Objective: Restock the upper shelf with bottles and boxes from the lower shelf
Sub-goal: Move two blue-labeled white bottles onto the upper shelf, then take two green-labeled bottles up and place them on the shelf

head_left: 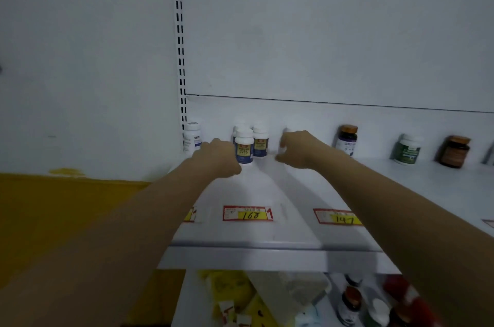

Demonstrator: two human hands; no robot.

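White upper shelf [267,193], mid-frame: my left hand [219,158] sits against the blue-labelled bottle [244,149], fingers hidden, grip unclear. My right hand [298,151] curls round a mostly hidden white bottle [281,149]. Lower shelf [187,297] blurs, cut off below.
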